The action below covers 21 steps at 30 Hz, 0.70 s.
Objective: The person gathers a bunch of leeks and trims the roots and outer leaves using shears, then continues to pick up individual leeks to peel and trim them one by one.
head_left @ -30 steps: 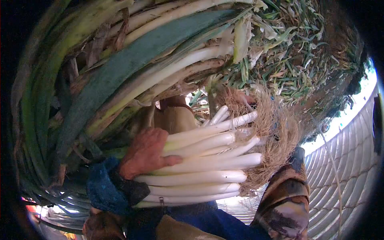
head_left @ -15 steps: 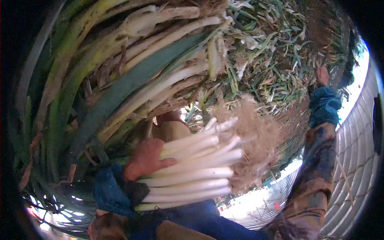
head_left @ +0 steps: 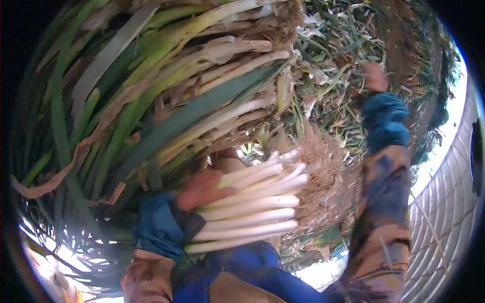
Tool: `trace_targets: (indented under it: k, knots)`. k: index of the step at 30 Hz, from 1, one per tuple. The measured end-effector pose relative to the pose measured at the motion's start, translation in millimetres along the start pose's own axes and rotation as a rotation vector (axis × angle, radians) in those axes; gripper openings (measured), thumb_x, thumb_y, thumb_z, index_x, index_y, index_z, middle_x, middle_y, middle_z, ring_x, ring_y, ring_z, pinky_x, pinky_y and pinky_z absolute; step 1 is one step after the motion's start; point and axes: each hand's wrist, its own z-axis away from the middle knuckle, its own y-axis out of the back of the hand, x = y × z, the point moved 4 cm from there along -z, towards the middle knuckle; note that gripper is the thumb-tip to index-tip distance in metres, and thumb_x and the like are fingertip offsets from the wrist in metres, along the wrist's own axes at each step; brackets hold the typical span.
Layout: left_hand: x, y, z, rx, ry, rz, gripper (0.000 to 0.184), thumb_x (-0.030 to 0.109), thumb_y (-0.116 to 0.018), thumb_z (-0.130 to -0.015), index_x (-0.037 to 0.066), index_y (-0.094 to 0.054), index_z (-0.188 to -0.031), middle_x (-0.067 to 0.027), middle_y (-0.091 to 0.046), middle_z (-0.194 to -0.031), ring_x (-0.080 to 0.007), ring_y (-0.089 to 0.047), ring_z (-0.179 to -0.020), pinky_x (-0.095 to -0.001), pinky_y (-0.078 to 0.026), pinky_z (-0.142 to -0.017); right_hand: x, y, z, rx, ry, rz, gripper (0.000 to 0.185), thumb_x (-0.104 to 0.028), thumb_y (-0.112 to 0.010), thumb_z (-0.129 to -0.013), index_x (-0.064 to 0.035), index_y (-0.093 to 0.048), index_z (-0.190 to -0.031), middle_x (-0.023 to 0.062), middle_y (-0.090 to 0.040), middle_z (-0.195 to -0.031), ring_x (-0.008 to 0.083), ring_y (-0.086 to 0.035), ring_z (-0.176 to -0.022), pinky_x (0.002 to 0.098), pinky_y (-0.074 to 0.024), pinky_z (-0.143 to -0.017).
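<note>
My left hand [head_left: 202, 189] is closed over a bunch of leeks [head_left: 252, 207], its thumb lying across the white stems. Side by side, the stems point right and end in a brown mass of stringy roots [head_left: 323, 166]. Their leaf ends run left, partly hidden by my hand and blue cuff. My right hand [head_left: 375, 77] is out at the upper right, above the strewn leaf scraps and apart from the bunch. Motion blurs its fingers, so their grip is unclear.
A large heap of untrimmed leeks [head_left: 202, 76] with long green leaves fills the upper left. Leaf and skin scraps [head_left: 328, 106] cover the ground to its right. A pale ribbed sheet [head_left: 439, 217] curves along the right edge. Blue cloth [head_left: 247, 262] shows at the bottom.
My right hand has moved left and slightly up, over the scraps. The left hand still grips the leeks; hand and bunch appear slightly further right as the view shifts.
</note>
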Motion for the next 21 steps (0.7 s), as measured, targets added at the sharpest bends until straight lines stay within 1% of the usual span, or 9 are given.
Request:
trace_targets:
  k: [2, 4, 6, 8, 11, 13, 15, 19, 21]
  knots:
    - [-4.2, -5.0, -4.7, 0.005, -0.026, 0.003, 0.066, 0.061, -0.054, -0.075, -0.003, -0.056, -0.089, -0.0241, -0.058, -0.088, -0.0373, -0.056, -0.084, -0.0460, -0.042, -0.075, 27.9, 63.3, 10.6, -0.218, -0.594, -0.021, 0.026, -0.017, -0.050, -0.079, -0.0026, -0.056, -0.100, 0.0120, -0.062, -0.090, 0.0271, -0.061, -0.077, 0.0333, -0.0484, -0.065]
    - [-5.0, -6.6, -1.6, -0.010, -0.017, 0.011, 0.069, 0.063, -0.053, -0.075, -0.004, -0.057, -0.092, -0.0246, -0.059, -0.089, -0.0372, -0.057, -0.085, -0.0455, -0.043, -0.076, -15.0, 78.0, 13.4, -0.120, -0.405, -0.107, 0.029, -0.018, -0.051, -0.080, -0.0027, -0.055, -0.104, 0.0122, -0.063, -0.089, 0.0262, -0.062, -0.078, 0.0336, -0.0483, -0.066]
    - [-2.1, -0.5, -2.7, -0.045, 0.011, 0.010, 0.073, 0.064, -0.052, -0.075, -0.005, -0.057, -0.096, -0.0252, -0.060, -0.091, -0.0370, -0.058, -0.086, -0.0449, -0.044, -0.077, -82.3, 81.8, -1.4, -0.186, -0.148, -0.207, 0.034, -0.019, -0.054, -0.081, -0.0060, -0.054, -0.113, 0.0142, -0.063, -0.088, 0.0246, -0.062, -0.078, 0.0331, -0.0481, -0.067]
    - [7.7, 6.3, 1.9, -0.048, 0.019, -0.015, 0.074, 0.065, -0.052, -0.075, -0.006, -0.058, -0.098, -0.0257, -0.060, -0.092, -0.0369, -0.059, -0.086, -0.0448, -0.045, -0.076, -228.7, 95.4, -26.3, -0.616, -0.149, -0.316, 0.039, -0.027, -0.059, -0.082, -0.0101, -0.054, -0.116, 0.0176, -0.063, -0.095, 0.0308, -0.062, -0.087, 0.0383, -0.0487, -0.071]
    - [12.1, -0.9, 10.3, -0.047, -0.029, -0.050, 0.075, 0.065, -0.052, -0.075, -0.005, -0.059, -0.100, -0.0258, -0.061, -0.092, -0.0372, -0.061, -0.085, -0.0447, -0.047, -0.073, -368.8, 88.6, -22.9, -0.825, 0.335, -0.694, 0.042, -0.038, -0.055, -0.085, -0.0031, -0.057, -0.109, 0.0206, -0.061, -0.097, 0.0381, -0.059, -0.088, 0.0435, -0.0477, -0.075]
    - [19.3, -1.0, 18.5, -0.050, -0.059, -0.079, 0.077, 0.067, -0.051, -0.074, -0.006, -0.060, -0.097, -0.0261, -0.061, -0.093, -0.0380, -0.061, -0.084, -0.0446, -0.048, -0.074, -420.4, 71.8, -10.7, -1.125, 0.496, -0.783, 0.043, -0.039, -0.050, -0.087, -0.0026, -0.058, -0.109, 0.0174, -0.061, -0.104, 0.0335, -0.059, -0.093, 0.0432, -0.0481, -0.076]
    - [35.8, 7.8, 44.4, -0.051, -0.057, -0.065, 0.082, 0.070, -0.048, -0.074, -0.007, -0.059, -0.098, -0.0262, -0.061, -0.094, -0.0386, -0.060, -0.087, -0.0439, -0.047, -0.078, -439.4, 88.6, -13.7, -1.420, 0.272, -0.842, 0.044, -0.039, -0.046, -0.089, -0.0036, -0.055, -0.114, 0.0158, -0.059, -0.108, 0.0300, -0.059, -0.095, 0.0421, -0.0481, -0.077]
    - [42.2, 9.7, 71.9, 0.181, -0.253, 0.071, 0.089, 0.072, -0.048, -0.072, -0.005, -0.050, -0.116, -0.0237, -0.063, -0.090, -0.0380, -0.058, -0.092, -0.0442, -0.046, -0.084, -460.7, 94.1, -9.3, -1.525, 0.277, -0.980, 0.047, -0.040, -0.043, -0.090, -0.0026, -0.051, -0.118, 0.0162, -0.057, -0.113, 0.0287, -0.057, -0.099, 0.0409, -0.0459, -0.081]
    - [61.5, 47.2, 107.8, 0.487, -0.533, 0.518, 0.089, 0.070, -0.050, -0.073, -0.003, -0.045, -0.122, -0.0225, -0.064, -0.085, -0.0380, -0.058, -0.091, -0.0447, -0.046, -0.083, -466.1, 98.6, -6.2, -1.575, 0.263, -1.025, 0.049, -0.041, -0.042, -0.091, -0.0021, -0.049, -0.120, 0.0164, -0.055, -0.115, 0.0280, -0.056, -0.101, 0.0404, -0.0448, -0.084]
